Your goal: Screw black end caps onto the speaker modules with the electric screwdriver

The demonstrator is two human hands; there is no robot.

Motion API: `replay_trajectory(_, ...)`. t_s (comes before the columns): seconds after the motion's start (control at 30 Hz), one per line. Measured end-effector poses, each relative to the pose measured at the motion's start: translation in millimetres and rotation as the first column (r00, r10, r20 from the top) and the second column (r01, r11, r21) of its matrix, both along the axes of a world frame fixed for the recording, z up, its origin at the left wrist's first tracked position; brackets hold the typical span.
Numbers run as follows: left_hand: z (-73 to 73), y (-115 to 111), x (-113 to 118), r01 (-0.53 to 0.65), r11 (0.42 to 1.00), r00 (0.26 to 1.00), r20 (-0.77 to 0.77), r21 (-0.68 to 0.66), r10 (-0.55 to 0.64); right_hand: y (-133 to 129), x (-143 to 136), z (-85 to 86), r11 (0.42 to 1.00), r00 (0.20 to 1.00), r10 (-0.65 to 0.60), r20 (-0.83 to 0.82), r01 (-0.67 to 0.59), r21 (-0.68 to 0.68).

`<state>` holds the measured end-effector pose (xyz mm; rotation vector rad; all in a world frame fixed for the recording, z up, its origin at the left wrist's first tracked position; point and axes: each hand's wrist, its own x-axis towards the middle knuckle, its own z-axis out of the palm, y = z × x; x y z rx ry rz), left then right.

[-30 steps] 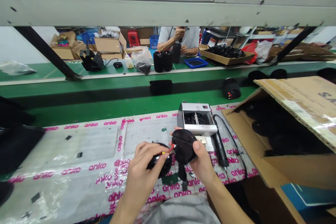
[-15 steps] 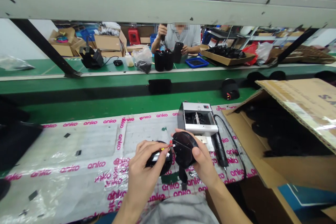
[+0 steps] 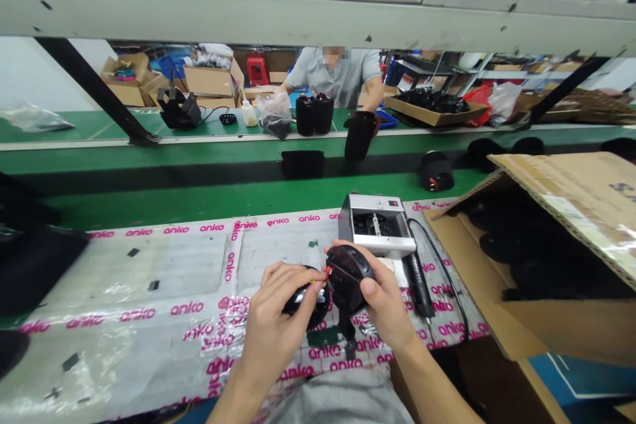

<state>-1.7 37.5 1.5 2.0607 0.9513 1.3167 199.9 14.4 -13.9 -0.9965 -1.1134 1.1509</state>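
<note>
In my right hand is a glossy black rounded housing, held by its right side and turned toward the other hand. My left hand pinches thin red and yellow wires at the housing's left edge. Under those left fingers is a shiny black round part; whether they also grip it I cannot tell. A dark strap-like piece hangs below the housing. Just beyond my hands stands a silver device with a dark recess, and beside it lies a black-handled tool with a thin tip.
An open cardboard box of black parts takes up the right side. Plastic sheeting covers the bench. Across the green conveyor, a co-worker holds a black cylindrical piece. A shelf beam crosses overhead.
The housing has tilted slightly in my right hand, and the wires now sit closer against its edge. Across the line, the co-worker has brought a black cylindrical piece forward over the conveyor edge.
</note>
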Motion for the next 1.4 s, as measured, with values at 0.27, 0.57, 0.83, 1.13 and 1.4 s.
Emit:
replay_trajectory(0.27, 11.7, 3.9, 3.1, 0.040, 0.998, 0.998, -0.049, 0.057, -0.038, 1.8, 8.4, 17.8, 0.987, 0.994, 0.086, 0.066, -0.094, 0.127)
replay_trajectory(0.57, 12.2, 13.1, 4.1, 0.107, 0.991, 0.993, -0.054, 0.084, -0.103, 3.5, 13.1, 15.1, 0.998, 0.997, 0.052, 0.056, -0.054, 0.044)
replay_trajectory(0.83, 15.6, 15.1, 2.9, 0.114, 0.992, 0.989, -0.106, 0.053, -0.108, 0.9, 14.4, 19.3, 0.987, 0.993, 0.103, 0.058, -0.110, 0.119)
replay_trajectory(1.13, 16.1, 17.6, -0.1, 0.178, 0.983, 0.977, -0.127, 0.036, -0.172, 0.2, 14.6, 10.0, 1.000, 0.999, 0.018, 0.048, -0.019, 0.022)
replay_trajectory(1.4, 17.2, 16.0, 5.2, 0.094, 0.988, 0.987, -0.140, 0.122, -0.076, -3.8, 10.6, 24.3, 0.991, 0.993, 0.064, 0.094, -0.075, 0.114)
